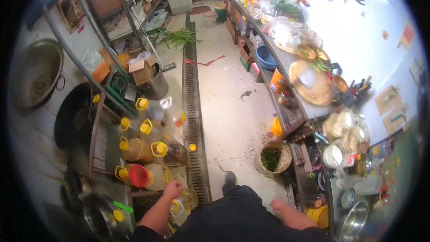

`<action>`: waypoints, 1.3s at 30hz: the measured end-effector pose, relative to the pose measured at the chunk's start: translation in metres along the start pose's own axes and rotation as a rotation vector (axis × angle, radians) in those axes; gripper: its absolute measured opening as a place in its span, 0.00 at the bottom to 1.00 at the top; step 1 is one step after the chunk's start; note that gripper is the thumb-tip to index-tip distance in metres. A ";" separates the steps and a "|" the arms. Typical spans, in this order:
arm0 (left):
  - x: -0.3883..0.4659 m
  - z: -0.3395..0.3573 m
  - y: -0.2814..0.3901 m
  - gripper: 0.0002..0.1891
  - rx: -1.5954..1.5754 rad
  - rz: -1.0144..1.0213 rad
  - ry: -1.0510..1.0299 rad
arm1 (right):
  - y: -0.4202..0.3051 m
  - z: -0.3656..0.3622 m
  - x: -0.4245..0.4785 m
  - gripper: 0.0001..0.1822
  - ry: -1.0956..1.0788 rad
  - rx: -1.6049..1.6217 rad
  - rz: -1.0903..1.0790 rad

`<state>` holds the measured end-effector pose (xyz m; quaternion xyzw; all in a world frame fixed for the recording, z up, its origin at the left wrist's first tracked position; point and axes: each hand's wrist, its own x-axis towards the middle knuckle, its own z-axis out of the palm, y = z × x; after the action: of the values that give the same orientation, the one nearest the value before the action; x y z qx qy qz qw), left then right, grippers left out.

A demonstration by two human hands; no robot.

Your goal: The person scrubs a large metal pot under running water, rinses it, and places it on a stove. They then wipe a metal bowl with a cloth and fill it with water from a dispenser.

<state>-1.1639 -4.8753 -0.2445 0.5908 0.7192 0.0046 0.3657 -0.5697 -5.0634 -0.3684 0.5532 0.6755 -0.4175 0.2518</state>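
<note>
My left hand (173, 190) hangs at my left side with its fingers curled, and nothing is seen in it. Close by are a plastic oil jug (157, 177) with a yellow cap and a red funnel (138, 175). Another clear jug (188, 199) stands on the floor just beside that hand. My right hand (278, 204) hangs low on the other side, slightly blurred, its fingers partly hidden. Ahead of it a bucket (285, 153) of green scraps stands on the floor. My dark shoe (229, 177) is on the pale tiles, one foot forward.
A slotted drain grate (191, 90) runs along the aisle. A red strip (206, 62) and loose greens (179, 37) lie on the floor. At the right, a long counter holds a round cutting board (310, 89). On the left are several jugs (136, 149) and a cardboard box (143, 70).
</note>
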 end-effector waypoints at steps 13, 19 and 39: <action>0.331 -0.074 0.023 0.16 0.450 0.189 -0.577 | 0.021 -0.606 0.267 0.07 0.636 1.026 0.231; 0.630 -0.240 0.245 0.17 0.229 0.037 -0.316 | 0.098 -0.670 0.340 0.08 0.122 0.532 0.359; 1.116 -0.517 0.508 0.20 0.222 -0.078 -0.338 | 0.158 -1.460 0.825 0.07 0.500 0.925 0.103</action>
<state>-1.0471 -3.5501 -0.2240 0.5916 0.6661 -0.1880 0.4136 -0.4561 -3.3841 -0.3096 0.7216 0.4322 -0.5144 -0.1672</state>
